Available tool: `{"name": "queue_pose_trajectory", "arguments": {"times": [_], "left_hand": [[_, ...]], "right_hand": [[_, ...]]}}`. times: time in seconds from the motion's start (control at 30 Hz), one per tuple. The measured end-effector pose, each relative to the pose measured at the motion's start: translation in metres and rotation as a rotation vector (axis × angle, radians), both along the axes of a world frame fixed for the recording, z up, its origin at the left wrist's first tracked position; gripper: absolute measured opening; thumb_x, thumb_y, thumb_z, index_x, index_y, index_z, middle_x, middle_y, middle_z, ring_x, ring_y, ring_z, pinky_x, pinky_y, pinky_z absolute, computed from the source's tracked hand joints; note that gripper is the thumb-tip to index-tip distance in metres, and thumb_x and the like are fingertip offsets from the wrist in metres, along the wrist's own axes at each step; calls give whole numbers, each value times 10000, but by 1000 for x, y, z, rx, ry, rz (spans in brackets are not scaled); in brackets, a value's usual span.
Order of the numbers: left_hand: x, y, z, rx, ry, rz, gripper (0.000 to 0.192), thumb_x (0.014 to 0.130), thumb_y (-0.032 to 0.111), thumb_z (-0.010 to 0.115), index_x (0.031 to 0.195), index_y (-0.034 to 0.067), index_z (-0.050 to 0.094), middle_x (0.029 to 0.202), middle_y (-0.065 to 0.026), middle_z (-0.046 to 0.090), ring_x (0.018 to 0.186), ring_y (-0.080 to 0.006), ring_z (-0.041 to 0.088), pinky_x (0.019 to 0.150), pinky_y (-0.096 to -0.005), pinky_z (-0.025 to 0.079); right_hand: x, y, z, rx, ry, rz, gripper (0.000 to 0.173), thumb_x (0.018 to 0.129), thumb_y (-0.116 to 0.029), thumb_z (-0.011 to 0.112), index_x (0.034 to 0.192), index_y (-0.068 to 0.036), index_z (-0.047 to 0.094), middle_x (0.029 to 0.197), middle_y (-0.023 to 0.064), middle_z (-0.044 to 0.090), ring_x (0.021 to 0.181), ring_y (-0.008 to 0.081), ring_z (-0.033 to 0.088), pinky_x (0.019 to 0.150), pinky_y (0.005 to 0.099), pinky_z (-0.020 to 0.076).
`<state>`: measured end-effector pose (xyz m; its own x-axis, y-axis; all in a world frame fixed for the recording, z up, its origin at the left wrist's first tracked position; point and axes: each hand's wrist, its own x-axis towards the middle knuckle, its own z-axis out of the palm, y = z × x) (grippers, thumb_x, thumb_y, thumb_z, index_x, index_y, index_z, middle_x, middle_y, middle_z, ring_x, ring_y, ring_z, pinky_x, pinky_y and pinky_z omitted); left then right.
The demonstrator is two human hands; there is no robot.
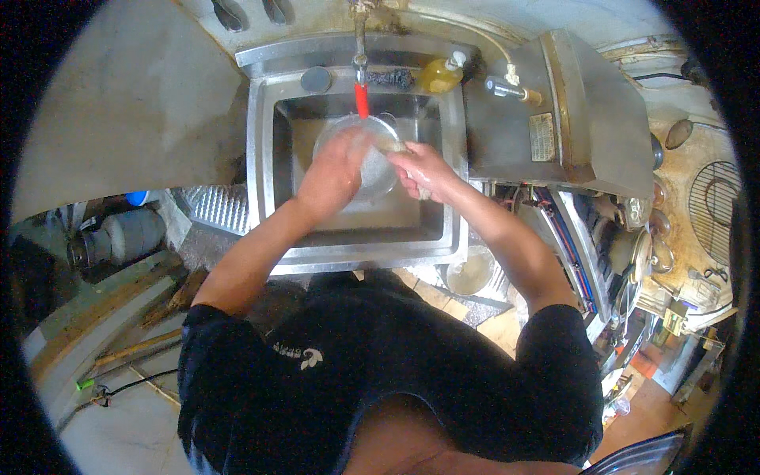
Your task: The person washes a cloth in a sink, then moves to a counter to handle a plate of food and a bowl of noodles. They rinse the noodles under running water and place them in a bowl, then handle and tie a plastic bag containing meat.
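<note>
Before me is a stainless steel sink (359,248), and a round see-through bowl or strainer (380,184) stands in it. My right hand (424,172) grips a pale, beige elongated thing (393,145); its exact kind cannot be told. One end points left over the bowl, and a bit shows below my fingers. Beside it, my left hand (335,169) is over the bowl's left part, its fingers blurred by motion near that end. Whether it holds anything is unclear. Above the bowl hangs a tap (360,59) with a red nozzle (361,100).
Along the sink's back ledge stand a round grey lid or tin (316,79), a dark scrubber (390,78) and a pump bottle of yellow liquid (441,73). A metal cabinet (504,136) borders the right side. A grey panel (136,113) rises at left. A pot (469,274) sits below right.
</note>
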<state>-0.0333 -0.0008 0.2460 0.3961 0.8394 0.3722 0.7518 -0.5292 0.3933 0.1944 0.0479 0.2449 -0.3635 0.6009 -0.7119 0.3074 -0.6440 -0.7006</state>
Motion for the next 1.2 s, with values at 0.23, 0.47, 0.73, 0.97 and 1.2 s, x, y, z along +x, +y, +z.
{"name": "queue_pose_trajectory", "arguments": {"times": [0.23, 0.47, 0.73, 0.97, 1.2], "left_hand": [[-8, 41, 59, 201, 41, -501, 398, 865, 181, 636, 1240, 50, 613, 1128, -168, 633, 1122, -354, 646, 966, -465, 542], [15, 55, 32, -108, 364, -267, 173, 893, 164, 613, 989, 37, 682, 908, -180, 721, 852, -402, 728, 693, -535, 592], [27, 50, -26, -1326, -350, -133, 278, 775, 163, 780, 1009, 37, 697, 724, -27, 612, 552, -141, 516, 473, -325, 383], [47, 9, 14, -433, -83, 149, 533, 831, 124, 741, 1331, 26, 585, 1255, -218, 637, 1028, -323, 683, 881, -494, 561], [23, -2, 93, 355, 233, -376, 578, 839, 33, 656, 1394, -50, 517, 1438, -263, 527, 1362, -408, 521, 1126, -574, 431]], "right_hand": [[-12, -2, 75, -548, 707, 317, 372, 984, -230, 565, 653, -156, 413, 557, -49, 355, 410, 51, 321, 332, 219, 227], [-29, 13, 62, 143, -166, 489, 144, 907, -109, 593, 774, -57, 604, 611, 58, 571, 470, 195, 550, 395, 362, 413], [-16, -6, -1, 1172, -564, 817, 294, 1015, -267, 507, 1031, -32, 684, 939, 275, 724, 861, 463, 719, 789, 552, 577], [17, -19, 32, 898, -473, 349, 190, 998, -224, 585, 1101, -65, 581, 694, 126, 614, 594, 293, 666, 509, 435, 517], [19, -38, 109, -299, 540, 78, 303, 985, -274, 611, 741, -167, 466, 577, -81, 387, 404, 17, 340, 330, 214, 228]]}}
